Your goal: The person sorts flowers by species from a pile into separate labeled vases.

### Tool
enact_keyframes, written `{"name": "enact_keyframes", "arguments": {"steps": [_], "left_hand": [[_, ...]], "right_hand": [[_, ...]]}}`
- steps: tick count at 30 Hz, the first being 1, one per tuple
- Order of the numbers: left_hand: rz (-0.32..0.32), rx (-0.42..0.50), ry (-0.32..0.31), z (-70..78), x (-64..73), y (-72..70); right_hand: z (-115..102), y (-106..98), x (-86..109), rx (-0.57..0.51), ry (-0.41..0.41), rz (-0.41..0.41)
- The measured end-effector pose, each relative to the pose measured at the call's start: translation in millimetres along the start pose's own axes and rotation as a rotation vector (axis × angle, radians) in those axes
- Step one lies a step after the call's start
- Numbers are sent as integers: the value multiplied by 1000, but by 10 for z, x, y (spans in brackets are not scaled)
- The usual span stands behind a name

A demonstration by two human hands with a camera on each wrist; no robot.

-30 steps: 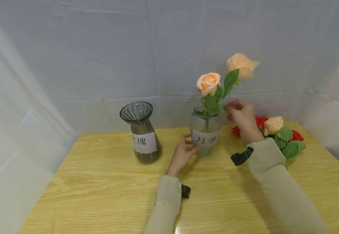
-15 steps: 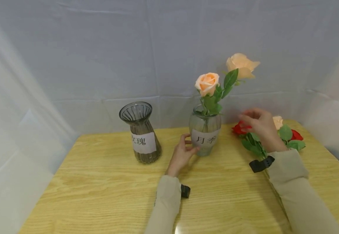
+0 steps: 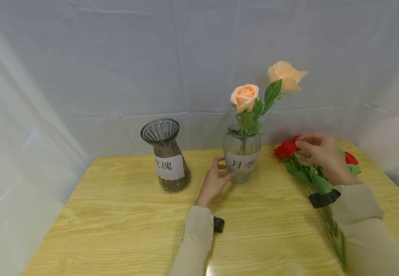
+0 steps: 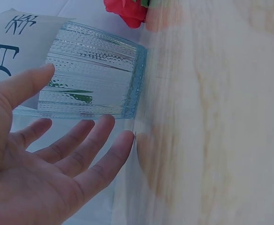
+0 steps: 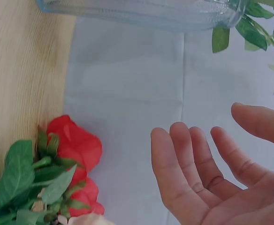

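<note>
In the head view my left hand (image 3: 215, 182) touches the clear glass vase (image 3: 242, 143), thumb at the front label and fingertips at its left side. The left wrist view shows those fingers spread and loosely bent along the glass (image 4: 99, 65). Two peach roses, one low (image 3: 245, 97) and one taller (image 3: 285, 76), stand in this vase. My right hand (image 3: 325, 155) is over the flowers lying at the right, fingers loosely bent and nothing between them. Red roses (image 5: 73, 143) lie near it in the right wrist view; a pale bloom (image 5: 92, 219) shows at the bottom edge.
A grey ribbed glass vase (image 3: 172, 153) with a white paper label stands to the left with no flowers in it. Green stems (image 3: 334, 234) of the lying flowers point toward the front edge. White cloth (image 3: 116, 76) hangs behind the wooden table (image 3: 127, 230).
My right hand has moved right and down from beside the peach roses in the clear vase to over the lying flowers. My left hand has stayed at the vase.
</note>
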State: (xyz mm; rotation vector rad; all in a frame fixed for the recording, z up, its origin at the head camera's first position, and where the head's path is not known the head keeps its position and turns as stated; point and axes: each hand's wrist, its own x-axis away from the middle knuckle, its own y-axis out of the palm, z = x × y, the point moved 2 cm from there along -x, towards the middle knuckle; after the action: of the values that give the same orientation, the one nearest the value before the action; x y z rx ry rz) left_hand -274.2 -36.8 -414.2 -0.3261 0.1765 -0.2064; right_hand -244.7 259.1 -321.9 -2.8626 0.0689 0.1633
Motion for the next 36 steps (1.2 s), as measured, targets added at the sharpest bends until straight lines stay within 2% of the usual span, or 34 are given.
{"name": "enact_keyframes", "arguments": {"steps": [9, 18, 36], "left_hand": [[0, 8, -10, 5, 0, 2], [-6, 13, -14, 3, 1, 1], [-14, 6, -23, 25, 15, -8]], "right_hand": [[121, -137, 62, 69, 27, -9], [209, -282, 117, 51, 1, -14], [383, -451, 255, 76, 60, -38]]}}
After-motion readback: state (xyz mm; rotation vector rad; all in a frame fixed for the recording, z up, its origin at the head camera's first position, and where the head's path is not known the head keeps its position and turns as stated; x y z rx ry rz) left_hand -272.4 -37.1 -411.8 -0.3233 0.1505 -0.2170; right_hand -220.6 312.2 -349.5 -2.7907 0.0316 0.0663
